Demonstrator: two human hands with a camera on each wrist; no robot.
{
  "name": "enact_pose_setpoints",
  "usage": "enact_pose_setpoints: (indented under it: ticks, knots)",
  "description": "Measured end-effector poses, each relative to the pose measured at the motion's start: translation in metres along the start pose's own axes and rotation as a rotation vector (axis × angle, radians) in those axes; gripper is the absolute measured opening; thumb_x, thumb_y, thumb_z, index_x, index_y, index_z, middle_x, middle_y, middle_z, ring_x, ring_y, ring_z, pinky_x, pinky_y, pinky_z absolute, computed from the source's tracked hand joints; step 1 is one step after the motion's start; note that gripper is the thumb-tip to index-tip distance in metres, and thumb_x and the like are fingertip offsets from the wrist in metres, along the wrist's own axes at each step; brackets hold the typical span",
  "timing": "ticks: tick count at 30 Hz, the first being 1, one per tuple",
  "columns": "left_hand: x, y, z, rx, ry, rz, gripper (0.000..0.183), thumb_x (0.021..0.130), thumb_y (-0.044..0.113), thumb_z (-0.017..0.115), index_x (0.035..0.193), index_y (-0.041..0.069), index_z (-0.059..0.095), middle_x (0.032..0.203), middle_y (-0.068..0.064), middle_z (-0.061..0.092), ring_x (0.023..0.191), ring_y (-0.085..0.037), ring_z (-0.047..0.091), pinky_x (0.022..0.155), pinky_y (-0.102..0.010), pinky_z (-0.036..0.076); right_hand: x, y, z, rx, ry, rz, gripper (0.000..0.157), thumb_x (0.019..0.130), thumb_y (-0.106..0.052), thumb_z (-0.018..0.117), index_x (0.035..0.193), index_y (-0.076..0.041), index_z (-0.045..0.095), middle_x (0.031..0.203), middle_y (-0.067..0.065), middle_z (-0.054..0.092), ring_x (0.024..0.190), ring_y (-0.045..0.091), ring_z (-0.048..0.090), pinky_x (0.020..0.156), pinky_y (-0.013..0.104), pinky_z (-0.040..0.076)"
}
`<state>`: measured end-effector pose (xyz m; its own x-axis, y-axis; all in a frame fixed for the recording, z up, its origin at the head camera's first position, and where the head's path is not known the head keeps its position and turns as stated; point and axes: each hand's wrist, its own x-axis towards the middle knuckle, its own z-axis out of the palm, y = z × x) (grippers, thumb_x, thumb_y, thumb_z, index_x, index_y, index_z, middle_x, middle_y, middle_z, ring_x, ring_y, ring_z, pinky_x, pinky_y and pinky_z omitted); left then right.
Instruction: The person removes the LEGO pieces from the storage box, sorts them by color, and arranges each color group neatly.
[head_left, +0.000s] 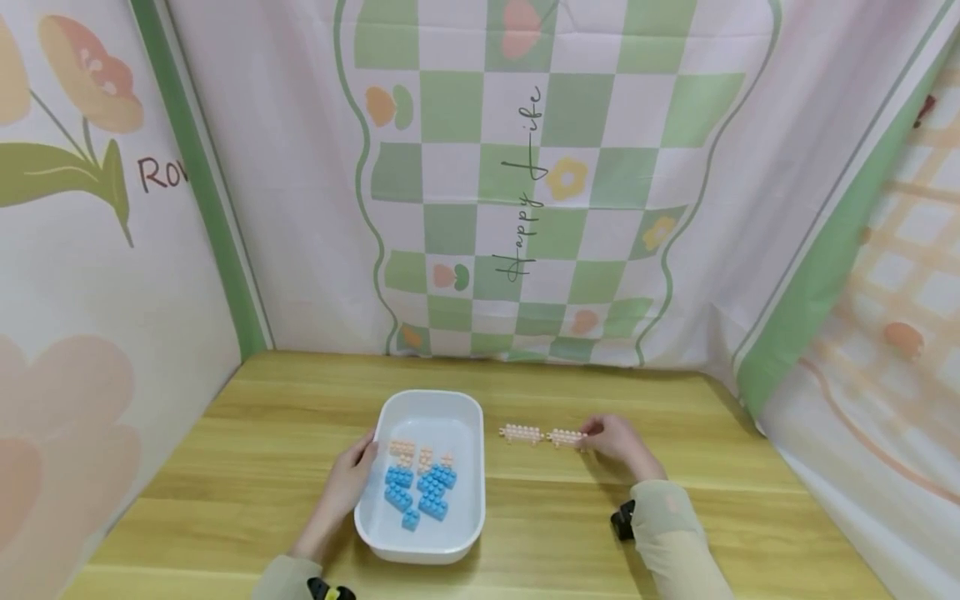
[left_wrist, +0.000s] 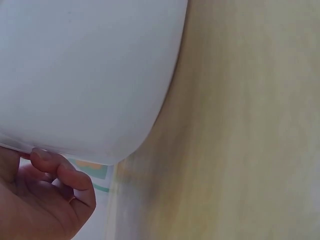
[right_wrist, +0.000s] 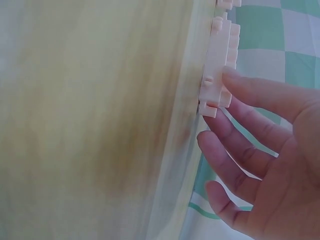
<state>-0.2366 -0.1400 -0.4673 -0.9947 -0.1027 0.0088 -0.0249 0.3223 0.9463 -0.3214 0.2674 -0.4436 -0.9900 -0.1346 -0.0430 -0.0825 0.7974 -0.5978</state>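
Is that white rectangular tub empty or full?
Partly full: the tub holds blue studded bricks and peach studded bricks, with bare space left.

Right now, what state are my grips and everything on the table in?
White tray: upright on the table.
Blue bricks: lying in the tray.
Peach bricks: in the tray.
Left pink piece: studs up, not held.
Right pink piece: studs up, held.
Left grip: holding the tray.
Right grip: pinching the right pink piece.
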Motion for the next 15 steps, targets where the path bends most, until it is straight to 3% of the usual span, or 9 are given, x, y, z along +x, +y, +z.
enact_pose_setpoints:
  ticks: [6, 10, 15]
  knots:
    - [-0.001, 0.0, 0.002, 0.018, 0.003, -0.014, 0.047, 0.101, 0.03, 0.038, 0.142, 0.006, 0.038, 0.14, -0.024, 0.044, 0.122, -0.039, 0.048, 0.097, -0.05, 0.044, -0.004, 0.004, -0.003, 0.009, -0.001, -0.013, 0.034, 0.077, -0.016, 0.074, 0.103, 0.003, 0.064, 0.094, 0.012, 0.065, 0.085, 0.024, 0.06, 0.08, 0.043, 0.05]
    - [0.0, 0.0, 0.003, 0.016, 0.002, -0.017, 0.047, 0.101, 0.029, 0.038, 0.142, 0.006, 0.039, 0.129, -0.025, 0.052, 0.11, -0.033, 0.057, 0.09, -0.045, 0.05, -0.006, 0.007, -0.007, 0.02, 0.016, -0.021, 0.04, 0.08, -0.019, 0.072, 0.109, 0.007, 0.061, 0.097, 0.017, 0.065, 0.088, 0.027, 0.06, 0.08, 0.045, 0.05]
    - [0.001, -0.001, 0.0, 0.012, 0.018, -0.022, 0.046, 0.101, 0.027, 0.038, 0.141, 0.005, 0.039, 0.116, -0.022, 0.059, 0.097, -0.026, 0.06, 0.081, -0.039, 0.052, -0.007, 0.005, -0.012, 0.071, 0.091, -0.033, 0.035, 0.086, -0.019, 0.065, 0.112, 0.005, 0.061, 0.102, 0.018, 0.064, 0.092, 0.029, 0.06, 0.08, 0.043, 0.05]
